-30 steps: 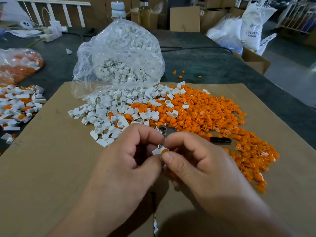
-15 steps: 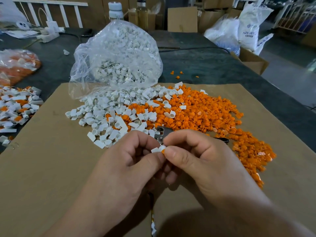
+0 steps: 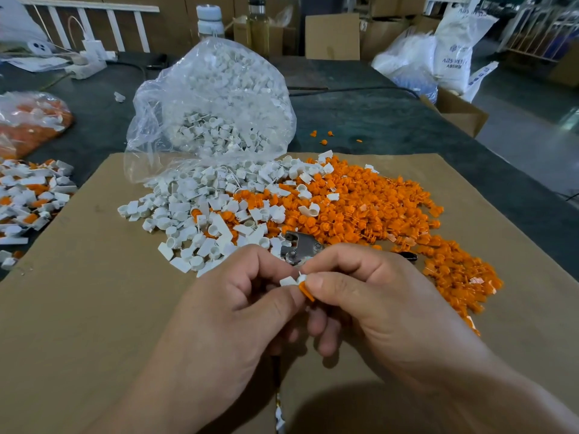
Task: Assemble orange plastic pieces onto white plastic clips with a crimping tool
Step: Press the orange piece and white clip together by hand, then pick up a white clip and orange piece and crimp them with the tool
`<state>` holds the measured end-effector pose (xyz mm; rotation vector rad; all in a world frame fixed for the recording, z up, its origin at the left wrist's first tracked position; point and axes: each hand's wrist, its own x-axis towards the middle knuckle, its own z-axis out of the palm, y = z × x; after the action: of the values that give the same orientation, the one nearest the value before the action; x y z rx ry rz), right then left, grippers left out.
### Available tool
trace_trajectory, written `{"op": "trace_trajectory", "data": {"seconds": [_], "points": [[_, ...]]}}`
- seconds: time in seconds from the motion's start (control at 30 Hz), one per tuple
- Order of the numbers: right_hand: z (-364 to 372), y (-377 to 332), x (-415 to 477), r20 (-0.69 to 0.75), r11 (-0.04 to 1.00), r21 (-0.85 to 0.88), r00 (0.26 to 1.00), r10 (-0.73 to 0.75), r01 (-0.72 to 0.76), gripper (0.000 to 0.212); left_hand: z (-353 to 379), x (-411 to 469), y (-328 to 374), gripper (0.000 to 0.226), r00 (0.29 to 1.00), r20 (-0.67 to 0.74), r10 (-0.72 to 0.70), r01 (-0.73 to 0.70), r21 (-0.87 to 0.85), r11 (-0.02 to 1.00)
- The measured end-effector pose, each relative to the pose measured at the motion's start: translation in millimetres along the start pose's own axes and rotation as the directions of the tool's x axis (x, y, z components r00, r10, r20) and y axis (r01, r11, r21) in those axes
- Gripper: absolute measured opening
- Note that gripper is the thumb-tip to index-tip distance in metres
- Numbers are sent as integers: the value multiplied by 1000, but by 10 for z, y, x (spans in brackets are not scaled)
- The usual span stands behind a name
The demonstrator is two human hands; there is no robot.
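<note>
A small white plastic clip (image 3: 287, 280) and an orange plastic piece (image 3: 305, 291) meet between two bare hands, above the near middle of a brown cardboard sheet (image 3: 78, 308). The left hand (image 3: 232, 311) pinches the clip between thumb and forefinger. The right hand (image 3: 369, 305) pinches the orange piece against it, thumb on the orange edge. Both parts look light, stiff and smooth, likely to slip or flick away, so a fingertip pinch on the flat sides seems the safest hold. Whether the orange piece is fully seated cannot be told. The metal crimping tool (image 3: 300, 247) lies on the sheet just beyond the fingers, partly hidden by them. Further back on the sheet, loose white clips (image 3: 194, 220) spread to the left and orange pieces (image 3: 376, 208) to the right. At the sheet's far edge a clear bag (image 3: 213, 104) of white clips spills open. Off its left edge lies a heap of white-and-orange parts (image 3: 28, 198).
</note>
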<state>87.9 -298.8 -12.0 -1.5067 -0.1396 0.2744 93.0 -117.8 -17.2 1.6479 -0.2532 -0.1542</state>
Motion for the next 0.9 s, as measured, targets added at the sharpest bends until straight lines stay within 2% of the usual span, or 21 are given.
{"op": "trace_trajectory", "data": {"seconds": [0.1, 0.2, 0.23, 0.27, 0.3, 0.33, 0.37, 0.4, 0.5, 0.53, 0.57, 0.67, 0.73, 0.9], "points": [[12, 10, 5, -44, 1000, -30, 999, -2, 1, 19, 26, -8, 16, 18, 1000, -16, -23, 23, 16, 1000], [50, -23, -9, -71, 995, -96, 997, -3, -4, 10, 57, 6, 33, 13, 996, -70, -47, 48, 11, 999], [65, -38, -21, -89, 984, -176, 996, -28, 12, 9, 61, 19, 37, 5, 994, -96, -60, 60, -6, 998], [58, -39, -36, -122, 943, -329, 989, -89, 44, 9, 57, 31, 43, 5, 991, -115, -70, 67, -29, 997], [21, -33, -49, -158, 850, -521, 970, -184, 76, 13, 49, 40, 47, 10, 989, -126, -78, 72, -58, 996], [-31, -43, -62, -173, 703, -706, 942, -288, 85, 22, 42, 48, 63, 12, 988, -127, -91, 80, -89, 993], [-77, -78, -67, -164, 534, -843, 921, -355, 56, 31, 32, 52, 80, 13, 987, -124, -104, 90, -113, 989], [-120, -117, -64, -144, 397, -918, 924, -354, 9, 39, 26, 56, 100, 14, 987, -117, -114, 98, -140, 985], [-241, -134, -49, -142, 83, -988, 981, -134, -131, 58, 6, 62, 113, 19, 982, -112, -153, 123, -236, 964], [-276, -124, -45, -150, 15, -989, 986, -66, -149, 62, -2, 63, 117, 20, 980, -112, -161, 128, -262, 957], [-302, -120, -46, -154, -19, -988, 988, -28, -154, 64, -10, 65, 119, 21, 979, -112, -168, 129, -288, 949], [-341, -130, -50, -167, -34, -985, 986, 2, -167, 71, -41, 76, 137, 20, 975, -113, -192, 140, -360, 923], [-349, -130, -29, -168, -51, -984, 986, -7, -168, 72, -55, 88, 147, 9, 974, -105, -203, 146, -395, 907], [-276, -114, 37, -169, -105, -979, 982, -80, -177, 59, -74, 104, 129, 5, 972, -98, -216, 156, -421, 894]]}}
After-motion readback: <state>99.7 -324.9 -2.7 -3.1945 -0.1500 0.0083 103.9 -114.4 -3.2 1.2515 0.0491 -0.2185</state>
